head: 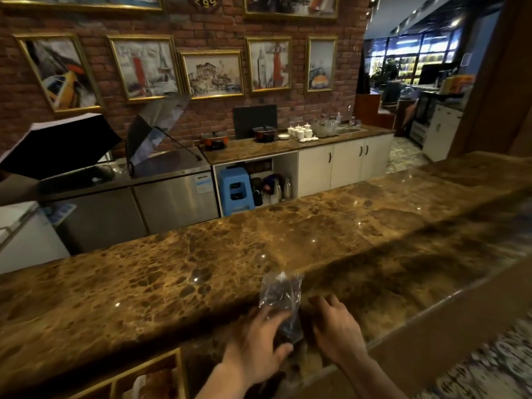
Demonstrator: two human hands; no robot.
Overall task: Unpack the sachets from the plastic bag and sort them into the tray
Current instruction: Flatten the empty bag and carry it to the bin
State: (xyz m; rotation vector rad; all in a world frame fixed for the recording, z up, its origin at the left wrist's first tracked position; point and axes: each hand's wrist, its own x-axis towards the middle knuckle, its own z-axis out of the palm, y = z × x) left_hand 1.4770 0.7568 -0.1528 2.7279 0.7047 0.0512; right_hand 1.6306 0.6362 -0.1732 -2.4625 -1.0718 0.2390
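Left hand (259, 341) is wrapped around the lower part of the clear plastic bag (280, 298), held upright over the marble counter (172, 269). Right hand (336, 329) is kept just beside it, fingers loosely curled, nothing held.

A brick wall (207, 27) hung with paintings (213, 74) rises behind white cabinets (342, 165); right of it, perhaps lit windows (408, 57).

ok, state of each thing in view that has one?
plastic bag: upright, top bunched, dark contents inside
left hand: grips the bag's lower part
right hand: beside the bag, fingers loosely curled, holds nothing
tray: compartmented, something pale in one slot
umbrella: open, lying on steel counter
cabinet doors: closed
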